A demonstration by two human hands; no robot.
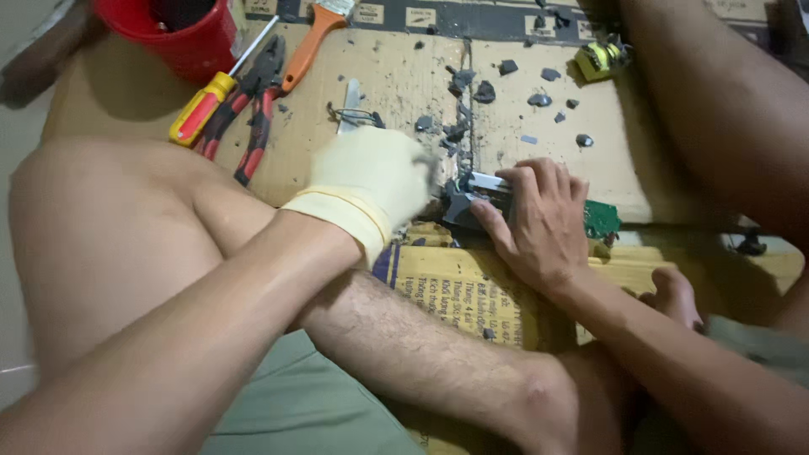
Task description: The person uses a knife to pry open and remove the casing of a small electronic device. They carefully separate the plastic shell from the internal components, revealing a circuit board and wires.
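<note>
Pinning the device (472, 202) flat on the cardboard (404, 84), we kept it between our two hands, just in front of our crossed legs. It was a small dark casing, partly broken open, with a pale metal part on top and a green board (602, 219) showing at its right end. We judged it light but stiff, its plastic brittle, since dark shards (484, 93) lay scattered beyond it; the board looked fragile and best left untouched. The solid casing edges seemed the safest place to grip.

Our right hand (539, 223), bare, lay spread over the device, fingers pressing down on the casing and metal part. Our left hand (371, 181), in a pale glove, was curled at the device's left end; it was blurred, and we could not tell whether it pinched a tool or the casing itself.

Farther out on the cardboard lay a small metal blade (350, 101) with a wire loop, red-handled pliers (253, 109), a yellow and red screwdriver (206, 101) and an orange-handled brush (308, 46). A red bucket (181, 38) stood at the far left, and a yellow tape measure (600, 57) at the far right. We sat on the floor; flattened cardboard and a printed sack (459, 291) served as our work surface, lit dimly from above.
</note>
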